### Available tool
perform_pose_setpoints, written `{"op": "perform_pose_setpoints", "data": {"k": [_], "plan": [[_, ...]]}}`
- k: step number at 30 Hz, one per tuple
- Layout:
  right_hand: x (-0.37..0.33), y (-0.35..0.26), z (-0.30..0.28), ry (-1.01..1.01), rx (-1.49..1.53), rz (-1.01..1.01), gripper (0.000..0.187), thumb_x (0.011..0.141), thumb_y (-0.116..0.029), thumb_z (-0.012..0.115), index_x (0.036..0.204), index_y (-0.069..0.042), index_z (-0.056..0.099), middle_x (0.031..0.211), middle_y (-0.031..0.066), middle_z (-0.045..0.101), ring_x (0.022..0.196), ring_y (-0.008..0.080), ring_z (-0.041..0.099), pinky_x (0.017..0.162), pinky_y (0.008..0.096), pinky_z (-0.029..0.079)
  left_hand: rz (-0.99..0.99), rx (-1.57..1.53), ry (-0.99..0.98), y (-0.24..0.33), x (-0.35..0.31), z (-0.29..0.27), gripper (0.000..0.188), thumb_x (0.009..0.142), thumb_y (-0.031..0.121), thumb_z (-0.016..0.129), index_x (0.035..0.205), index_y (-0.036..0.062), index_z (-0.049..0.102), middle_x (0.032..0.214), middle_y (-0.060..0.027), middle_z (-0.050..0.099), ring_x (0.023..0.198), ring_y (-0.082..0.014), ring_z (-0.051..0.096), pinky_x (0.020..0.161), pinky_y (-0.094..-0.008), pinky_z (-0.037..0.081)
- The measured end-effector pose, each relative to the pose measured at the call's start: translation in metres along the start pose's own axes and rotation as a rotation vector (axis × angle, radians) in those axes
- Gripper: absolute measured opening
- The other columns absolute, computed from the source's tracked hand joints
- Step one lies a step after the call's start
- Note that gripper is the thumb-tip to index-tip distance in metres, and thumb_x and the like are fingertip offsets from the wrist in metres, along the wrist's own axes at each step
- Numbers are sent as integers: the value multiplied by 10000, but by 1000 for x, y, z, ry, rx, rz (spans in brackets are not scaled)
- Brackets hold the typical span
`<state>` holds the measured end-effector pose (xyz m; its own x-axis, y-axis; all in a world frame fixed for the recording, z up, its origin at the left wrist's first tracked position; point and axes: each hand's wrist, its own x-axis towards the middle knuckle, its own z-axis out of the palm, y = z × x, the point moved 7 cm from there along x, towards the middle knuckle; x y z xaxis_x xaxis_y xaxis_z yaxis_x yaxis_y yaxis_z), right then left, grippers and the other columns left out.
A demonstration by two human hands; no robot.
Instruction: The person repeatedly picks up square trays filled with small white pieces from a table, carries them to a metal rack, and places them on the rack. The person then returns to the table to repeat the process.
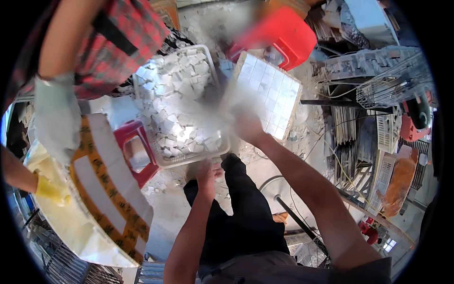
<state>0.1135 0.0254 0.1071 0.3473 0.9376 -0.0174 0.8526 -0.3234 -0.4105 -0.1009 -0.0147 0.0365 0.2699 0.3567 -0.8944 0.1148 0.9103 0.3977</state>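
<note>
A white plastic basket point(162, 163) heaped with small white square tiles point(172, 123) stands in front of me. My left hand point(208, 174) is just below its near edge, fingers loosely apart and nothing visible in them. To the right of the basket, a square board holds white tiles point(267, 87) laid in a tight grid. My right hand point(247, 124) is at the board's near left side, between it and the basket. Motion smears its fingers, so whether it holds a tile cannot be made out.
Red plastic stools point(283, 40) point(137, 151) stand beyond the board and left of the basket. A co-worker in a checked garment wears a pale glove point(56, 118); a yellow-gloved hand point(51, 190) reaches by a taped carton point(106, 175). Racks and a wire basket point(390, 87) line the right.
</note>
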Motion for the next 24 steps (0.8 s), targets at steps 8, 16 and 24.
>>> {"op": "perform_pose_setpoints", "data": {"k": [8,16,24], "plan": [[37,13,103,-170,-227,-358,59,567,-107,527,564,-107,586,597,40,540,683,192,533,852,328,319,36,-39,-45,-11,96,80,388,829,258,419,1151,56,340,870,-117,515,688,-196,533,611,-296,459],[45,13,101,-369,-164,-338,53,525,-136,559,554,-110,596,622,35,549,775,193,482,753,283,355,220,-95,-58,-11,144,93,429,736,262,578,1065,76,375,946,-52,460,853,-172,496,714,-300,443],[45,17,113,-433,-193,-290,139,536,-157,564,651,-93,610,690,76,576,808,216,508,751,310,367,341,-113,-152,-3,137,95,383,730,192,579,1019,24,391,929,-52,472,854,-137,482,662,-263,454]]}}
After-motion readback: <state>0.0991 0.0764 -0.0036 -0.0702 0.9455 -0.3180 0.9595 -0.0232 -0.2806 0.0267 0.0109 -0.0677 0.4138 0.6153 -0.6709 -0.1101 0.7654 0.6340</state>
